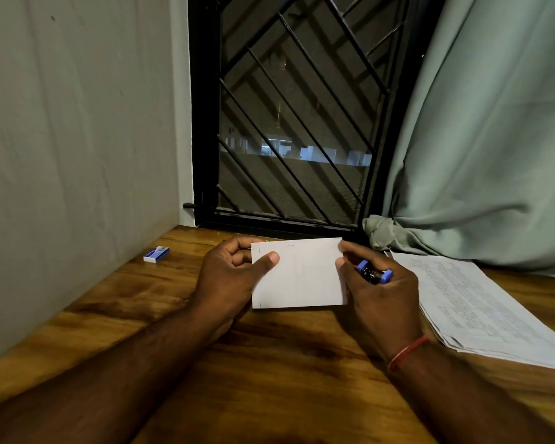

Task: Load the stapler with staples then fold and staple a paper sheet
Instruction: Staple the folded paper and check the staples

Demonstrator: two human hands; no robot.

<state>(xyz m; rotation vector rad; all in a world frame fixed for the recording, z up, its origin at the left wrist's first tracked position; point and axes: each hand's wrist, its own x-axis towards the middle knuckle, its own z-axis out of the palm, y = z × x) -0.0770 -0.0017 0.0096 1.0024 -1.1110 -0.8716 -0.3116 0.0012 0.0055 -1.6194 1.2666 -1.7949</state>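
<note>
Head view: left grip [228, 277] on folded paper [302, 277], right grip [383, 296] around stapler [373, 273]

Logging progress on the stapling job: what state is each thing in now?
Paper: folded, held at both side edges.
Stapler: gripped in right hand, beside the paper.
Left hand: pinches paper's left edge.
Staple box: lying on table, looks shut.
Sheets: stacked flat on table.
Curtain: knotted at bottom.

both hands [229, 277] hold folded paper [298, 274].
</note>
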